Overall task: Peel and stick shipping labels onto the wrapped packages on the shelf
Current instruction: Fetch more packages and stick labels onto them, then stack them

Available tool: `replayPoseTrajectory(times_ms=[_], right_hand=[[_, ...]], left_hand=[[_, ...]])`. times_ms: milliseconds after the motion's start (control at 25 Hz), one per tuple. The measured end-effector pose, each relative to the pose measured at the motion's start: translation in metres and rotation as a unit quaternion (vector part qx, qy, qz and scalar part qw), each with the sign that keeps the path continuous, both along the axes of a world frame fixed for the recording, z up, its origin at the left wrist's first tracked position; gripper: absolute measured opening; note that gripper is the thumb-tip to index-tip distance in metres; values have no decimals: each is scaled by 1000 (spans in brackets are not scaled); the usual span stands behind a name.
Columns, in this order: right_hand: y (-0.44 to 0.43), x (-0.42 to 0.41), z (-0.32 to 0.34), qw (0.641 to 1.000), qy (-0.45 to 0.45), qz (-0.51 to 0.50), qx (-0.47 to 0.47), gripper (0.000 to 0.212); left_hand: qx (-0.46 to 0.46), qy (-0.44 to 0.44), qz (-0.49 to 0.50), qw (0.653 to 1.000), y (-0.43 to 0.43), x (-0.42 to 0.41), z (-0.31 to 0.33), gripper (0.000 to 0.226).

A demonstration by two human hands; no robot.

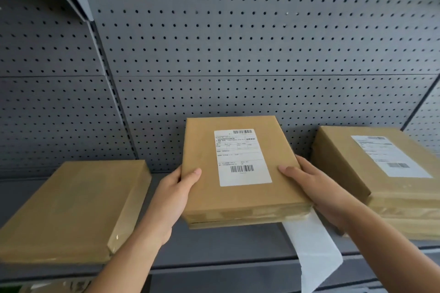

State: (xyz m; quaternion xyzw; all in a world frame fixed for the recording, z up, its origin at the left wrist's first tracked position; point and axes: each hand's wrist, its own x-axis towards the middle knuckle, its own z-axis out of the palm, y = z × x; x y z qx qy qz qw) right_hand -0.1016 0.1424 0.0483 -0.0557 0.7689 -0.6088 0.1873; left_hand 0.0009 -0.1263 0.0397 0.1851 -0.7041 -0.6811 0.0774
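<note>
1. Head view: left hand (pixel 173 197) and right hand (pixel 319 192) each clasp a side edge of the labelled package (pixel 204 150), thumbs on top, over the shelf (pixel 214 245).
2. Its long axis runs front to back.
3. Bare package (pixel 71 207) lies leftward, nearer the left hand; likely next to label.

Stockroom or shop – grey pegboard (pixel 238 43) shelving (pixel 214 240), labelled parcels (pixel 240 171).

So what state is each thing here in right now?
Middle brown paper-wrapped package: labelled, held at both sides.
White shipping label on it: stuck flat.
Right brown paper-wrapped package: labelled, not held.
Left brown paper-wrapped package: no label showing.
Left hand: gripping middle package's left edge.
Right hand: gripping middle package's right edge.
White paper strip: hanging below the middle package.
</note>
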Motion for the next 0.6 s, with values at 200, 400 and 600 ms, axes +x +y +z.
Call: replayPoseTrajectory(times_ms=[200, 400, 600], right_hand=[[45, -11, 48, 998, 48, -40, 31, 46], [106, -20, 85, 994, 70, -78, 36, 41], [174, -33, 105, 990, 78, -112, 29, 32]], left_hand=[[-24, 33, -53, 998, 33, -27, 40, 26], [-26, 67, -111, 991, 83, -60, 65, 25], [-20, 79, -169, 982, 145, -92, 77, 27]])
